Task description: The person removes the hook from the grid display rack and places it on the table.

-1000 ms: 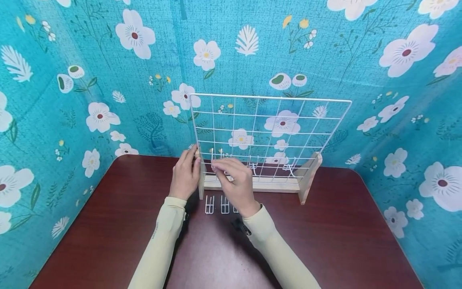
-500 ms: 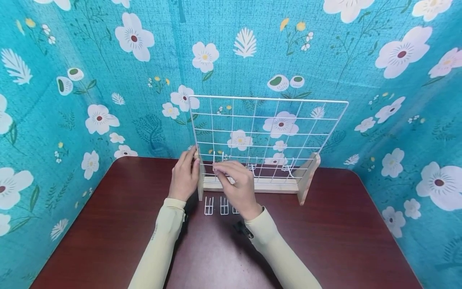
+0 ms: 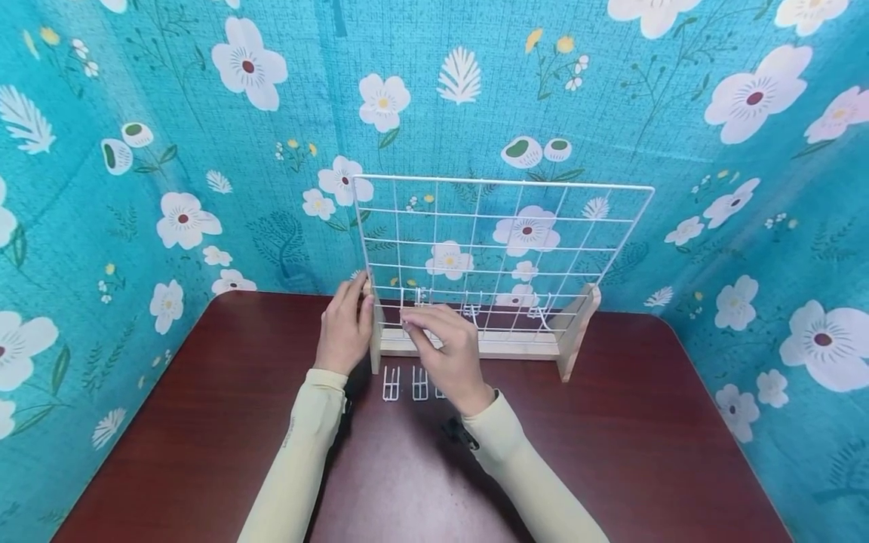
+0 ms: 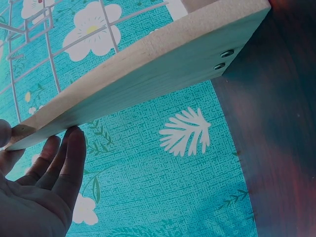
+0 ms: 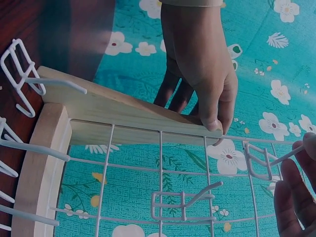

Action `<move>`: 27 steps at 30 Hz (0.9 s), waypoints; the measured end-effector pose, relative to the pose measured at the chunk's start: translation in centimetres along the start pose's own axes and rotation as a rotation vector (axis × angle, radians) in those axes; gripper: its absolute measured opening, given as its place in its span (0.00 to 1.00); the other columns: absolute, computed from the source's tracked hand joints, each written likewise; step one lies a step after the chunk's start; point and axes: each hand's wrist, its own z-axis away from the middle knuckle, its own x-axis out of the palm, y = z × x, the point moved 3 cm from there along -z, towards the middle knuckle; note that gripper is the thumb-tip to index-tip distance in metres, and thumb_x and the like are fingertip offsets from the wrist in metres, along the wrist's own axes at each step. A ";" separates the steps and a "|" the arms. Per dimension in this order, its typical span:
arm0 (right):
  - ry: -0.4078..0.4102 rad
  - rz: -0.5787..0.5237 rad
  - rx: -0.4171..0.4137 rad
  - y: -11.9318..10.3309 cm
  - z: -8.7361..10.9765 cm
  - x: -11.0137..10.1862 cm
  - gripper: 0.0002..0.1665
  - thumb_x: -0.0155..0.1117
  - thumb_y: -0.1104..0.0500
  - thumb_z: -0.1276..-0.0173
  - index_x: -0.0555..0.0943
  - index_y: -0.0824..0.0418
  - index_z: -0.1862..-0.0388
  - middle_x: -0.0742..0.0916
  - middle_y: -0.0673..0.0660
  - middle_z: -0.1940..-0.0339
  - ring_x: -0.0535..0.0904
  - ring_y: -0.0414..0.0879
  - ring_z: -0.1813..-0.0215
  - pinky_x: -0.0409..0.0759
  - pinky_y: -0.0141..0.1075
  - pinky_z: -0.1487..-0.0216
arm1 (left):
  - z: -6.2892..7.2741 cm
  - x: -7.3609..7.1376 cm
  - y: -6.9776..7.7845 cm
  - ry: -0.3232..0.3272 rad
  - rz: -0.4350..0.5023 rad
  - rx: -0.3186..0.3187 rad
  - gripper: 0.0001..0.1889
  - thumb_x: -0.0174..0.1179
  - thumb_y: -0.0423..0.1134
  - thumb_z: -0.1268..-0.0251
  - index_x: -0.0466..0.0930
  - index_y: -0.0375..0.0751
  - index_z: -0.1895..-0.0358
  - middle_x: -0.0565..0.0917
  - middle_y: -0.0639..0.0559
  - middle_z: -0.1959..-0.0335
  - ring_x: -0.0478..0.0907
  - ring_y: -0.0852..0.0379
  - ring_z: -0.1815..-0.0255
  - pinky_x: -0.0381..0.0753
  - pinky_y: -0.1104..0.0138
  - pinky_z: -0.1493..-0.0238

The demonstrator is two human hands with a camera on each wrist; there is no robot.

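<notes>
A white wire grid panel [image 3: 505,183] stands upright in a wooden base. My left hand [image 3: 345,328] holds the top of the left wooden end board [image 4: 143,84], thumb on one face and fingers on the other in the left wrist view. At the grid's lower left, my right hand [image 3: 444,347] pinches the prong of a white wire hook [image 5: 259,163], whose frame lies against the grid wires. Another wire hook [image 5: 182,205] hangs on the grid beside it. Further along are more hooks, one a wire hook [image 3: 538,313] near the right end.
Loose wire hooks lie in a row on the dark red table in front of the base, including a left one [image 3: 391,383] and a middle one [image 3: 420,383]; my right hand partly covers another. The right end board [image 3: 579,332] stands opposite. A flowered blue curtain [image 3: 285,151] hangs behind.
My right hand has shifted slightly down and right while pinching the hook at the grid. My left hand stays on the end board. The head view has shifted a little.
</notes>
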 end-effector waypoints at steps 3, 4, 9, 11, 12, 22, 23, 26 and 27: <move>0.004 0.000 -0.006 -0.1 0.0 -0.2 0.10 0.74 0.70 0.36 0.92 0.64 0.56 0.94 0.59 0.58 0.91 0.51 0.55 0.87 0.38 0.45 | -0.1 0.0 0.0 0.003 0.003 0.003 0.23 0.52 0.44 0.16 0.72 0.44 0.24 0.82 0.40 0.48 0.83 0.40 0.56 0.85 0.44 0.51; 0.005 0.000 -0.006 -0.2 0.0 -0.2 0.10 0.74 0.70 0.36 0.92 0.64 0.56 0.94 0.58 0.58 0.91 0.51 0.55 0.87 0.38 0.45 | -0.1 0.0 -0.1 0.003 0.005 0.002 0.23 0.52 0.44 0.17 0.72 0.44 0.24 0.82 0.40 0.48 0.83 0.40 0.56 0.85 0.44 0.51; 0.005 0.006 -0.001 -0.2 0.2 -0.5 0.10 0.74 0.70 0.36 0.92 0.64 0.56 0.94 0.58 0.59 0.91 0.50 0.56 0.87 0.38 0.47 | 0.0 0.0 0.0 -0.006 0.009 -0.011 0.24 0.52 0.43 0.16 0.71 0.45 0.24 0.82 0.40 0.48 0.83 0.39 0.56 0.85 0.44 0.51; 0.001 0.011 0.003 -0.2 0.3 -0.6 0.10 0.73 0.71 0.35 0.92 0.64 0.56 0.94 0.59 0.59 0.91 0.51 0.56 0.87 0.39 0.48 | 0.0 0.1 0.0 -0.008 0.010 -0.015 0.24 0.52 0.43 0.16 0.71 0.45 0.24 0.82 0.40 0.47 0.84 0.39 0.55 0.85 0.43 0.50; -0.001 0.015 0.007 -0.2 0.3 -0.7 0.10 0.73 0.70 0.35 0.92 0.64 0.56 0.94 0.59 0.59 0.91 0.50 0.56 0.87 0.39 0.48 | 0.0 0.1 0.0 -0.010 0.010 -0.017 0.24 0.51 0.43 0.16 0.71 0.45 0.24 0.82 0.40 0.47 0.84 0.39 0.54 0.85 0.43 0.50; -0.018 0.038 0.034 -0.1 0.6 -1.1 0.10 0.74 0.71 0.36 0.92 0.66 0.56 0.94 0.59 0.58 0.91 0.51 0.54 0.88 0.41 0.45 | 0.1 0.1 -0.1 -0.028 0.014 -0.032 0.24 0.51 0.43 0.16 0.71 0.45 0.23 0.82 0.40 0.44 0.84 0.39 0.51 0.85 0.44 0.47; -0.018 0.038 0.033 -0.1 0.7 -1.1 0.10 0.74 0.71 0.36 0.92 0.66 0.56 0.94 0.59 0.58 0.91 0.51 0.54 0.88 0.41 0.45 | 0.1 0.1 -0.1 -0.029 0.014 -0.034 0.24 0.51 0.43 0.16 0.71 0.45 0.23 0.82 0.40 0.44 0.84 0.39 0.51 0.85 0.44 0.47; -0.021 0.046 0.030 -0.1 0.8 -1.1 0.11 0.74 0.72 0.37 0.92 0.65 0.56 0.94 0.58 0.58 0.91 0.51 0.54 0.87 0.41 0.45 | 0.0 0.1 0.0 -0.028 0.013 -0.033 0.24 0.51 0.43 0.16 0.71 0.45 0.23 0.82 0.40 0.44 0.84 0.39 0.51 0.85 0.44 0.47; -0.023 0.048 0.030 -0.1 0.8 -1.1 0.11 0.74 0.72 0.38 0.92 0.65 0.56 0.94 0.58 0.58 0.91 0.51 0.54 0.87 0.41 0.45 | 0.0 0.1 0.0 -0.027 0.014 -0.032 0.24 0.51 0.43 0.16 0.71 0.45 0.23 0.82 0.40 0.44 0.84 0.39 0.52 0.85 0.44 0.47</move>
